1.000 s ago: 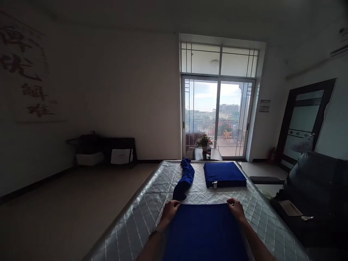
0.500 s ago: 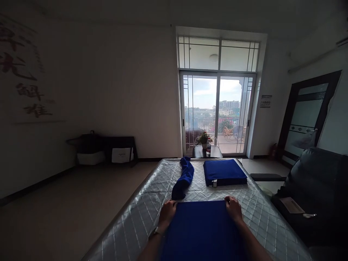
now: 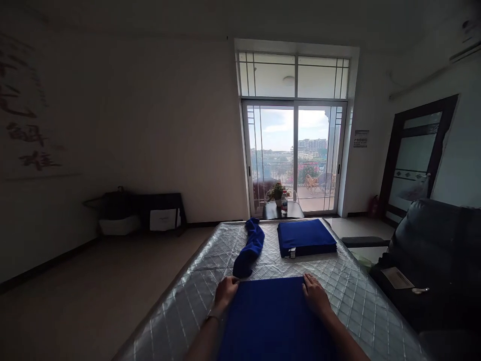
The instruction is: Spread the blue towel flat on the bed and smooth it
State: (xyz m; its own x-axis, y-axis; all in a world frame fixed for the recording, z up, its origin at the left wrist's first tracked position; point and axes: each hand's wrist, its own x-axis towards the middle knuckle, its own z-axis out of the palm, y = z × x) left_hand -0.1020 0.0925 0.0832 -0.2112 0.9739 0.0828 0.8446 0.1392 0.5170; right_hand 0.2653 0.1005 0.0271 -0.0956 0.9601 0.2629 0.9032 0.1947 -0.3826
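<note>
Stretching both arms out over a big silver sheet (image 3: 361,283), a person has two bare hands on a blue cloth (image 3: 270,321). This cloth lies on the sheet, right in front of the person, and its near end goes out of sight at the bottom. Its far edge looks nice and straight

The left hand (image 3: 226,292) is at the far left corner, with its fingers curled in and pinching the cloth. A thin band (image 3: 213,316) goes around the left wrist. The right hand (image 3: 314,295) is at the far right corner, with its fingers almost straight and resting on the edge. Its thumb is hard to see, so one cannot tell if it is pinching the cloth too

Just past the left hand, a crumpled blue cloth (image 3: 251,250) lies in a long, twisty heap. To the right of that heap is a neat pile of folded blue cloths (image 3: 306,235), with a little white tag (image 3: 292,253) poking out at the front. The heap and the pile do not touch

Past the sheet is a small black table (image 3: 268,213) with a green plant (image 3: 278,190) and a bottle (image 3: 284,204) on it, in front of a big glass door (image 3: 315,135). On the right is a black chair (image 3: 432,235), and a flat card (image 3: 397,277) lies on its seat. Far off on the left, a white bag (image 3: 163,219) is near the wall
</note>
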